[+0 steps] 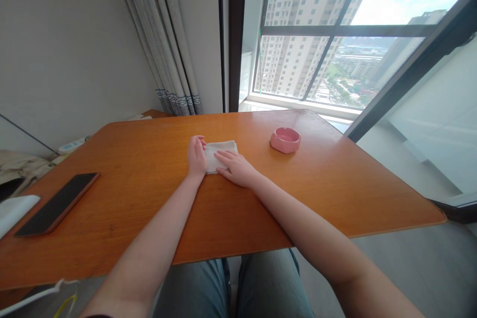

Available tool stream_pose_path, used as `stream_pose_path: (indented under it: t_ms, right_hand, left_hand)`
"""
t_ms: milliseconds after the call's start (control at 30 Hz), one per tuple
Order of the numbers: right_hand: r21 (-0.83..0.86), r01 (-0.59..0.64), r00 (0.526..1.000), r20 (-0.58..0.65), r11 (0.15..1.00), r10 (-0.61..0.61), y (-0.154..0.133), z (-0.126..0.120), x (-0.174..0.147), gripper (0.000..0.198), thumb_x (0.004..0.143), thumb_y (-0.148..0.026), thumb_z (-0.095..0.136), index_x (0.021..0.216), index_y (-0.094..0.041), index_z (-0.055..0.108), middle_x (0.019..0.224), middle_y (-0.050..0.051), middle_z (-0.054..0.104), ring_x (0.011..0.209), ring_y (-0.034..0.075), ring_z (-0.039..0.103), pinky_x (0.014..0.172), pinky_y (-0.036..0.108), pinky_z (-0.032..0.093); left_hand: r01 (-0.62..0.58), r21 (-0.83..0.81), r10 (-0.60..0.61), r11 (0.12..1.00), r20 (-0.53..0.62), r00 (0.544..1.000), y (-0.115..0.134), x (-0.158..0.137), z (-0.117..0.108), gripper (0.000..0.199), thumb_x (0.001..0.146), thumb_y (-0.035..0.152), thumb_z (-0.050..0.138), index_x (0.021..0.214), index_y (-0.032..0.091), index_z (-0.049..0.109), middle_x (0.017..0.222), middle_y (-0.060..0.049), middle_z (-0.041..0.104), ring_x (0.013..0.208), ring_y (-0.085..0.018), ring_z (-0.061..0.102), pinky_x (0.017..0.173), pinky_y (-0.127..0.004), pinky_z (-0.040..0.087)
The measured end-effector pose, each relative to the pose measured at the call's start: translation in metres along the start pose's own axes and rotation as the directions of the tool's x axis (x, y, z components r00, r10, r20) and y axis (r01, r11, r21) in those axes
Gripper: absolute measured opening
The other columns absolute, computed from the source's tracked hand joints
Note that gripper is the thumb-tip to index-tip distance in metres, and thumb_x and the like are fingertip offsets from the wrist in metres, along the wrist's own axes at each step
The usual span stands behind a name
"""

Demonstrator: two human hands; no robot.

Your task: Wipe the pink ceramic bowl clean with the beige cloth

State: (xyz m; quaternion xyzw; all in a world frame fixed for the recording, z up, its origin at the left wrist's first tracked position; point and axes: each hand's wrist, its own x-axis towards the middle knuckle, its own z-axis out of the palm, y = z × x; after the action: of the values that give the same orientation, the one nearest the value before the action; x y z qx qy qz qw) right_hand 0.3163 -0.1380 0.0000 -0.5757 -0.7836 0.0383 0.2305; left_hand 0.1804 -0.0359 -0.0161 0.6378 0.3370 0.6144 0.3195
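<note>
A small folded white cloth (211,161) lies flat on the wooden table, between my two hands. My right hand (237,166) rests palm down across its right part, fingers stretched out and a little apart. Against the cloth's left edge stands my left hand (197,157), turned on its side with the fingers curled in toward the cloth. The curled fingers close at that edge, and the palm side is mostly hidden. Part of the cloth's right side is covered by my right hand.
A pink ashtray-like dish (285,140) stands on the table (141,198), right of the cloth. At the left lie a dark flat slab (57,203) and a white object (17,212). Behind the table are a grey curtain (164,35) and a large window (305,59).
</note>
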Motion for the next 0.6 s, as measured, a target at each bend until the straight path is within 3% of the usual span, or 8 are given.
stream_pose_path:
  t_ms: [133,267,400,600]
  right_hand:
    - [-0.140,-0.037,0.993,0.107,0.989,0.053,-0.015,0.004,-0.003,0.037,0.092,-0.045,0.046,0.113,-0.018,0.061,0.120,0.009,0.058,0.115,0.024,0.049,0.100,0.038,0.035]
    - [-0.275,-0.253,0.949,0.113,0.927,0.293,-0.021,-0.013,-0.024,0.037,0.092,-0.046,0.045,0.106,-0.016,0.062,0.109,0.013,0.058,0.103,0.026,0.054,0.091,0.038,0.041]
    - [-0.414,-0.490,0.833,0.038,0.767,0.552,-0.007,-0.032,-0.069,0.042,0.092,-0.045,0.041,0.099,-0.013,0.066,0.107,0.018,0.057,0.103,0.031,0.053,0.087,0.041,0.042]
    - [-0.512,-0.652,0.682,-0.073,0.559,0.728,0.052,-0.062,-0.133,0.041,0.093,-0.042,0.039,0.099,-0.013,0.067,0.104,0.020,0.060,0.107,0.032,0.052,0.090,0.043,0.039]
  left_hand:
    - [0.178,-0.031,-0.176,0.984,0.060,0.983,-0.016,0.005,0.000,0.033,0.094,0.042,0.031,0.082,0.021,0.053,0.062,0.002,0.046,0.053,-0.011,0.042,0.055,-0.024,0.037]
    - [0.249,0.012,-0.245,0.968,0.224,0.943,-0.017,0.005,0.004,0.029,0.090,0.037,0.037,0.077,0.018,0.054,0.061,0.002,0.049,0.054,-0.010,0.045,0.054,-0.023,0.038]
    - [0.232,0.106,-0.254,0.967,0.336,0.907,-0.016,0.004,0.007,0.021,0.086,0.032,0.043,0.076,0.018,0.055,0.063,0.001,0.052,0.057,-0.010,0.049,0.056,-0.023,0.039]
    - [0.184,0.157,-0.233,0.970,0.397,0.888,-0.020,0.002,0.009,0.017,0.085,0.029,0.043,0.079,0.018,0.056,0.064,0.001,0.054,0.060,-0.012,0.051,0.059,-0.025,0.041]
